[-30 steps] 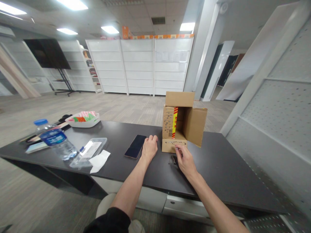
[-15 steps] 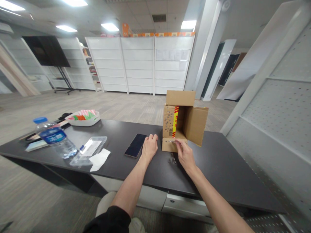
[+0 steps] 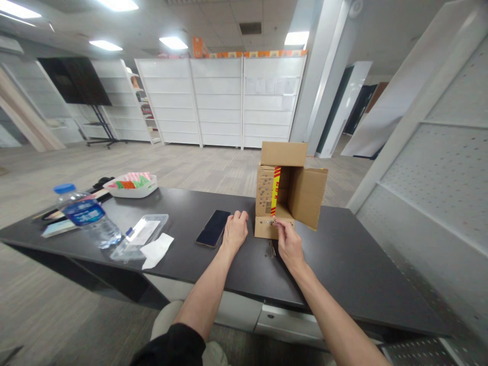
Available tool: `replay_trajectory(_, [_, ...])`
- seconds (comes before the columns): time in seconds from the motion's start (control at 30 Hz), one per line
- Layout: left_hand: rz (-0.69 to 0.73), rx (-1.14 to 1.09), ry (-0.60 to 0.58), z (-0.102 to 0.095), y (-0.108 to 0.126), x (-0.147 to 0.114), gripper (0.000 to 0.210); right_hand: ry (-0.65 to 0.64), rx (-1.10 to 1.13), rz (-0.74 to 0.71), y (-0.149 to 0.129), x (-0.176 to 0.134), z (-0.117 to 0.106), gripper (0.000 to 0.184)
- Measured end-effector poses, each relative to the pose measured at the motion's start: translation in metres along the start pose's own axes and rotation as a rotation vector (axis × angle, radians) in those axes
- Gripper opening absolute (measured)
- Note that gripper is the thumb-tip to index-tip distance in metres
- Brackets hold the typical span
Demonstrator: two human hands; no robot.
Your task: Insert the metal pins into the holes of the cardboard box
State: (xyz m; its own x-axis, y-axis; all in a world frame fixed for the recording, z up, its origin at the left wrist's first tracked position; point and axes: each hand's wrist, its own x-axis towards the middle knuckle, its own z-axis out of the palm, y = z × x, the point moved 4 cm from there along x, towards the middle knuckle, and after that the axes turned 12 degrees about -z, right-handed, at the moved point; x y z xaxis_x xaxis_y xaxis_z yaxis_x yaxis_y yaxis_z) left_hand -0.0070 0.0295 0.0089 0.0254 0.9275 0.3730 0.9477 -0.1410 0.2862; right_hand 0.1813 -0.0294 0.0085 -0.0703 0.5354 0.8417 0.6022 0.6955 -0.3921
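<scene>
A cardboard box (image 3: 266, 190) stands on the desk with its flaps open towards me, and yellow-and-red tape runs down its front. Small dark dots mark its front panel and lower flap. My right hand (image 3: 290, 243) is closed in a pinch at the lower flap; whatever lies between its fingertips is too small to make out. Below that flap, several thin metal pins or nails (image 3: 271, 249) lie on the desk, just left of my right hand. Curled on the desktop, my left hand (image 3: 235, 231) rests between the box and a dark phone (image 3: 213, 227), with nothing visible in it.
On the left are a water bottle (image 3: 86, 213), a clear plastic case (image 3: 147, 229), a white paper piece (image 3: 157, 250) and a white tray (image 3: 131, 191) with colourful contents. A perforated white panel (image 3: 446, 162) rises beside the desk (image 3: 343, 264) on the right.
My right hand has shifted very slightly at the lower flap, still pinching. My left hand, the box and the pins stay in place.
</scene>
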Motion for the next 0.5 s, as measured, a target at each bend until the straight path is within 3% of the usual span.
replay_trajectory(0.5, [-0.002,-0.014,0.010,0.0000,-0.0006,-0.0003,0.023,0.004,-0.014,-0.020,-0.0032,-0.0033,0.0014,0.026])
